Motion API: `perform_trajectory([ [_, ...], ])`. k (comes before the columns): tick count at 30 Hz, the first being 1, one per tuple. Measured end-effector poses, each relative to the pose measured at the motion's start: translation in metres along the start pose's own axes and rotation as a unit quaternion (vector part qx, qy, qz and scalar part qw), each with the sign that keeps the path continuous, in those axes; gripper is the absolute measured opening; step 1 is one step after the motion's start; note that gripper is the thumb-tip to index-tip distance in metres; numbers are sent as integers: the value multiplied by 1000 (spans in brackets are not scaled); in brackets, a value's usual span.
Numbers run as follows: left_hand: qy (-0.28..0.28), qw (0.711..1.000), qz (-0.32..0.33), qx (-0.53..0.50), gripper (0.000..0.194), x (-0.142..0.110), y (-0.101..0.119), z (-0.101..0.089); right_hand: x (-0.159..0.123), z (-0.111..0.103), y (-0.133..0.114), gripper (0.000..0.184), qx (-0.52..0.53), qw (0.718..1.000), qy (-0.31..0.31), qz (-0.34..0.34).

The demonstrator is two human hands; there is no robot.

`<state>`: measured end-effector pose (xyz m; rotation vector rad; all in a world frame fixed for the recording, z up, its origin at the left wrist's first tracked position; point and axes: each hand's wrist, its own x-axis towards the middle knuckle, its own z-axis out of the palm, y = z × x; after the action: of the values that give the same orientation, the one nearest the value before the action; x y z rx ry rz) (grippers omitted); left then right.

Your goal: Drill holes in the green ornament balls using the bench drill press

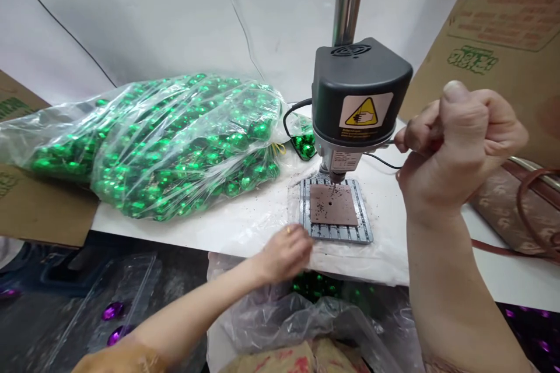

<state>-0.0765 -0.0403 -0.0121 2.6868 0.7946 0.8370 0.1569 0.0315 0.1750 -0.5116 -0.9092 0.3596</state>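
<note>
The person's right grip (pixel 459 134) is clenched on the thin metal lever (pixel 387 143) at the side of a black-topped drill press (pixel 361 96). The left grip (pixel 286 253) hangs with curled fingers by the front of the slotted base plate (pixel 365 233); I can't tell whether anything is in it. On that plate, beneath the drill, lies a brown square pad (pixel 335 215) with one dark hole, crumbs scattered over it. Further out on the white surface (pixel 249 230), a clear bag of shiny green beads (pixel 188 145) sprawls to the left and a patterned handbag (pixel 503 204) sits to the right.
</note>
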Motion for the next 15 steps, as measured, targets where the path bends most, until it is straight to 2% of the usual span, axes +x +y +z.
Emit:
perform_trajectory([
  [2,68,992,-106,-2,24,33,-41,-4,-1,0,0,40,0,1000,-3,-1],
  [5,119,963,-241,-9,26,89,-108,-7,-2,-1,-1,40,1,1000,-5,-6],
  [8,129,958,-255,-20,29,136,-161,-5,-3,0,-2,40,-9,1000,-6,-10],
  [10,123,960,-247,-33,29,157,-185,-2,-3,0,-2,40,-15,1000,-7,-9],
  [13,118,958,-236,-108,33,175,-206,5,-3,0,-3,41,-13,1000,-6,-13],
  [15,141,948,-233,-167,35,180,-213,10,-3,0,-2,41,-16,1000,-6,-16],
])
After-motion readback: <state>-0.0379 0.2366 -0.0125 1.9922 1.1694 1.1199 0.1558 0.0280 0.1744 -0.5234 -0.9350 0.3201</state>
